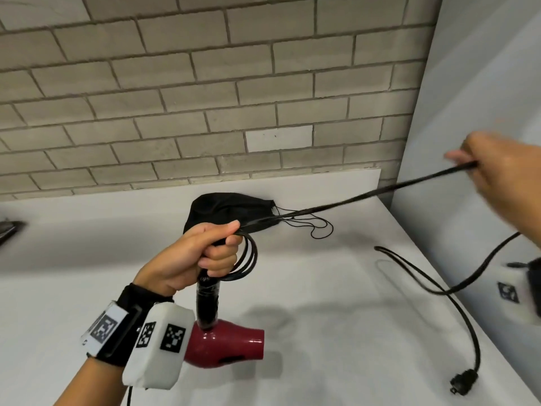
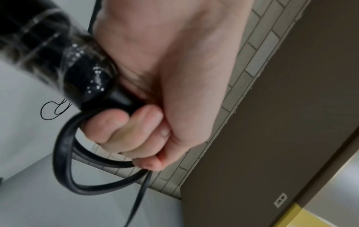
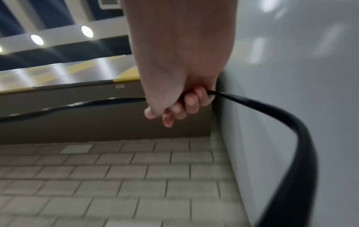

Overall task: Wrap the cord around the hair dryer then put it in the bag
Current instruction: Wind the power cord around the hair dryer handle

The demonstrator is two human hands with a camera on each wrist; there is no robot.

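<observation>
Left hand (image 1: 202, 253) grips the handle of the red hard-plastic hair dryer (image 1: 225, 344); right hand (image 1: 503, 174) pinches the taut black rubber cord (image 1: 366, 196).

Held above the white table (image 1: 322, 332), the dryer hangs nozzle-down: rigid, probably moderately heavy, glossy and likely slippery, so take it at the handle. The cord is flexible yet springy; several loops sit at the left fingers (image 2: 124, 132), and slack with the plug (image 1: 465, 382) lies on the table. The soft black drawstring bag (image 1: 228, 209) lies limp behind.
</observation>
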